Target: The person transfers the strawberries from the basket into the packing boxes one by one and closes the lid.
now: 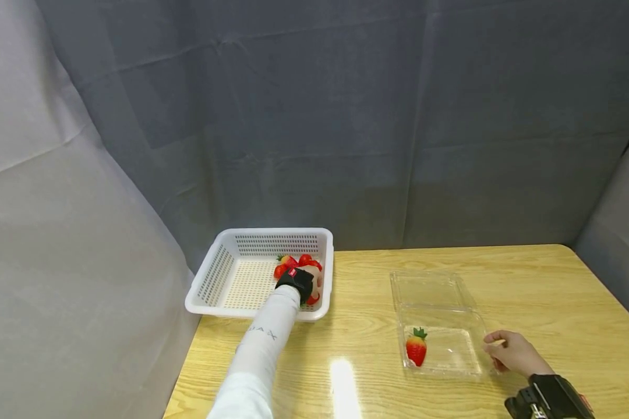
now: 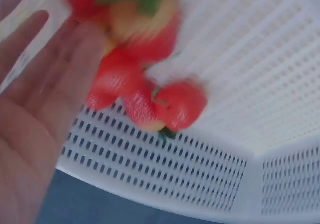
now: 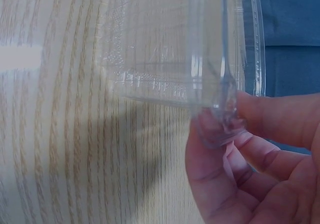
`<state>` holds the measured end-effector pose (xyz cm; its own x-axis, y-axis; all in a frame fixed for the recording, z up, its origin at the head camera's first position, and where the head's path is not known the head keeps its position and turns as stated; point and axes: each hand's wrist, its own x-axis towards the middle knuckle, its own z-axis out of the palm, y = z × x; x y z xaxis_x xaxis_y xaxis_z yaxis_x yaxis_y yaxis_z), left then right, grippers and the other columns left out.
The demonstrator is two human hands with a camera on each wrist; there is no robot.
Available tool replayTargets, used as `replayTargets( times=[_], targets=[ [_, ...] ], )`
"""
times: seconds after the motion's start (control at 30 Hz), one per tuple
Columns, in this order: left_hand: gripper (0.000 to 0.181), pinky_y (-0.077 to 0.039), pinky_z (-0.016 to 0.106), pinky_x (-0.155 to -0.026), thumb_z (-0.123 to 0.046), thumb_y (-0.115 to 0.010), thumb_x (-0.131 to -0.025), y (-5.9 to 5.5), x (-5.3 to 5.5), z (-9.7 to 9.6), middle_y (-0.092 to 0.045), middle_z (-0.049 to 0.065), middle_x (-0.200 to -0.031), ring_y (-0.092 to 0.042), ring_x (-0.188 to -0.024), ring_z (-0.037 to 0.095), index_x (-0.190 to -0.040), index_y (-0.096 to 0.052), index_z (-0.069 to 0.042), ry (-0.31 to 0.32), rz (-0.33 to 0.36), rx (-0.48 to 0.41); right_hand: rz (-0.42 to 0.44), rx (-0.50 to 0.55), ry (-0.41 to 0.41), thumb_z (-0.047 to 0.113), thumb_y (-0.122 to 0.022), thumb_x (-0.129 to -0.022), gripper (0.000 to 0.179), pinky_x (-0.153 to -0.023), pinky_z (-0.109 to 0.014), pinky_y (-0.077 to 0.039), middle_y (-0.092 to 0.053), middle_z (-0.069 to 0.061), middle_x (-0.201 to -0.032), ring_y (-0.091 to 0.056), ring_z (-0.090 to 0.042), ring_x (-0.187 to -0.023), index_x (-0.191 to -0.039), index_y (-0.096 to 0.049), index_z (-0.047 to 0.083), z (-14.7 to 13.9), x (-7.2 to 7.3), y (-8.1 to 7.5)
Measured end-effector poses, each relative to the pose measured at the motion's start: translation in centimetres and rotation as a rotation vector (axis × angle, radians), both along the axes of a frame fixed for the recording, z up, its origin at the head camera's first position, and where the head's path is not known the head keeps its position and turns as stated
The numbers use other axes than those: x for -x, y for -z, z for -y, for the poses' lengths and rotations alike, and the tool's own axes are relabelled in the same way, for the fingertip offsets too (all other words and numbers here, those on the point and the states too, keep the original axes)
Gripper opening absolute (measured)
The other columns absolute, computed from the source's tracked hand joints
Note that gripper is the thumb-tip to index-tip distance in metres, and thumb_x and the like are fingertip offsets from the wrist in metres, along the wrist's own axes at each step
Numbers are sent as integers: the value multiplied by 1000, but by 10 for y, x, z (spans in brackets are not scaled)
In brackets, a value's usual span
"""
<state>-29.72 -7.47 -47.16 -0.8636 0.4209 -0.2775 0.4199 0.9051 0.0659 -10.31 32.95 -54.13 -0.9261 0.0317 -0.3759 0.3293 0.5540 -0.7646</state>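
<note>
My left hand (image 1: pixel 314 280) is inside the white basket (image 1: pixel 209 309), over its right side. In the left wrist view its fingers (image 2: pixel 75 78) are extended beside a group of red strawberries (image 2: pixel 117 78); whether they touch the fruit is blurred. Some berries also show a tomato-like smooth red skin (image 2: pixel 182 106). My right hand (image 1: pixel 516 353) pinches the right edge of a clear plastic container (image 1: pixel 451 372) between thumb and fingers, plain in the right wrist view. One strawberry (image 1: pixel 416 347) with a green leafy top lies in the container's near left part. The container's hinged lid (image 1: pixel 430 285) lies open toward the back.
Both items rest on a wooden table (image 1: pixel 361 326); the basket stands at its back left. A dark grey curtain (image 1: pixel 314 128) hangs behind, with pale cloth (image 1: pixel 73 233) along the left side. Bright light reflects off the tabletop between basket and container.
</note>
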Motion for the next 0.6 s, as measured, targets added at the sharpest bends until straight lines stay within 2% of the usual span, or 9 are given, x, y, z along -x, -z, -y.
replayTargets(
  times=[0.1, 0.13, 0.2, 0.3, 0.33, 0.4, 0.43, 0.53, 0.6],
  targets=[
    [6, -45, 30, -60, -11, -64, -70, 6, -8, -3, -58, -1, -77, -51, -72, 16, -75, -64, -15, 48, -102, 143, 7, 8, 4, 4, -49, -90, 32, -52, -33, -47, -55, -9, -64, -54, -20, -56, -111, -44, -19, 0, 0, 0],
    [8, -45, 32, -58, -10, -58, -72, 22, -2, -1, -58, 0, -76, -51, -72, 18, -72, -63, -16, 87, -187, 172, 6, 10, 1, 4, -49, -90, 32, -53, -34, -47, -55, -9, -64, -54, -21, -56, -111, -44, -19, 0, 0, -1],
    [8, -47, 41, -64, -15, -57, -72, 55, 15, 0, -57, 3, -89, -52, -81, 25, -79, -63, -17, 115, -274, 285, 9, 13, 0, 4, -48, -91, 32, -53, -34, -46, -55, -10, -64, -54, -21, -56, -112, -44, -20, -1, 0, -1],
    [29, -41, 56, -60, -27, -59, -66, 121, 52, 7, -48, 8, -101, -47, -86, 40, -93, -56, -17, 122, -393, 355, 13, 13, 2, 5, -48, -91, 32, -53, -33, -46, -55, -10, -64, -54, -21, -56, -112, -44, -19, -1, -1, 0],
    [37, -39, 57, -58, -29, -59, -62, 134, 59, 9, -45, 9, -102, -45, -86, 42, -98, -53, -18, 111, -421, 367, 11, 12, -5, 4, -48, -91, 32, -53, -33, -46, -55, -10, -64, -53, -21, -56, -112, -44, -20, -1, -1, 0],
    [56, -36, 57, -56, -31, -61, -55, 135, 60, 8, -40, 9, -104, -43, -89, 45, -108, -48, -18, 57, -400, 416, 15, 14, -3, 5, -48, -91, 32, -53, -33, -45, -55, -10, -63, -53, -21, -55, -111, -44, -19, -1, 0, 0],
    [60, -36, 57, -55, -30, -60, -54, 124, 53, 7, -40, 9, -104, -43, -89, 45, -111, -47, -17, 45, -397, 407, 18, 16, 0, 5, -48, -91, 32, -53, -33, -45, -55, -10, -63, -53, -21, -55, -112, -44, -19, 0, 0, -1],
    [48, -41, 53, -59, -24, -59, -67, 55, 16, -2, -47, 7, -103, -48, -89, 39, -113, -50, -15, -24, -254, 336, 13, 19, -5, 5, -48, -91, 32, -52, -34, -45, -54, -10, -63, -53, -21, -55, -112, -44, -19, 0, 0, -1],
    [30, -45, 49, -59, -17, -60, -74, 12, 0, -5, -54, 6, -97, -53, -85, 33, -103, -57, -12, -58, -171, 177, 11, 20, -1, 5, -48, -91, 32, -52, -34, -46, -55, -9, -63, -53, -20, -55, -112, -44, -19, 0, 0, -2]
  ],
)
